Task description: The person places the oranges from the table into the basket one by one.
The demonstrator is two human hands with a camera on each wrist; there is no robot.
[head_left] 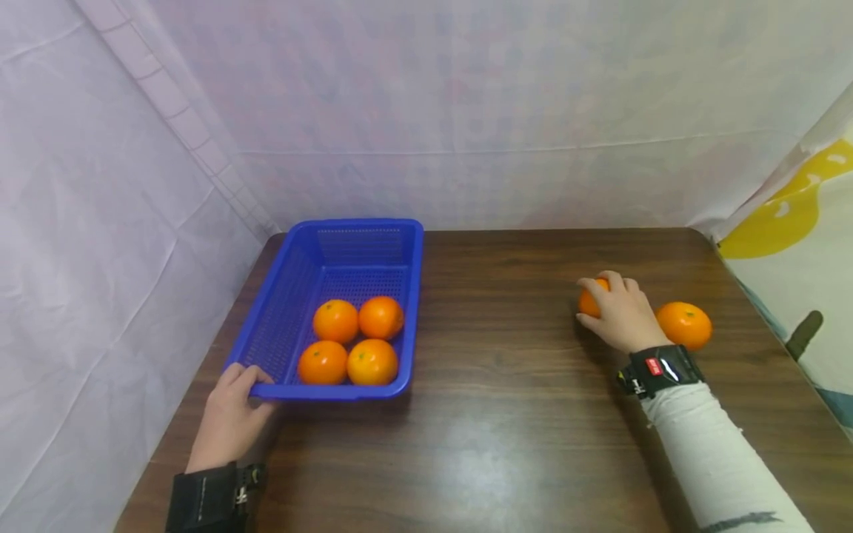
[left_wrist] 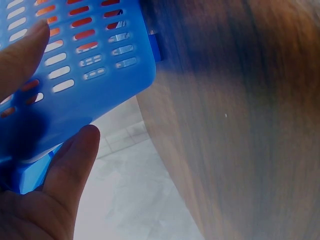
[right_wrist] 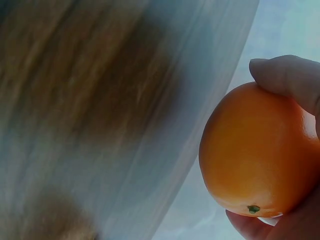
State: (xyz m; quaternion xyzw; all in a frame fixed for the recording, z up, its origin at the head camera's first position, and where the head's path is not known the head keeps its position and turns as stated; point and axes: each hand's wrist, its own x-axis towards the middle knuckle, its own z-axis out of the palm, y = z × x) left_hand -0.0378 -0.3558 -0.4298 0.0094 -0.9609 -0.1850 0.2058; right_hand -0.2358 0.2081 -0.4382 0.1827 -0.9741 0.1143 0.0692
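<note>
My left hand (head_left: 233,414) grips the near-left corner of a blue plastic basket (head_left: 313,392), its fingers over the rim. In the left wrist view, the thumb and a finger lie along the slotted basket wall (left_wrist: 95,105). Several oranges (head_left: 336,321) sit grouped in the near half of the basket. On the right side of the table, my right hand (head_left: 623,314) holds an orange (right_wrist: 255,155) between thumb and fingers; the head view shows only part of that fruit. Just right of this hand, by the wrist, another orange (head_left: 685,326) lies on the table.
The brown wood-grain table (head_left: 486,429) stretches between basket and right hand. A pale cloth (head_left: 466,111) hangs behind its far edge, and another white sheet (head_left: 100,281) runs along the left. Patterned fabric (head_left: 800,244) is beyond the right edge.
</note>
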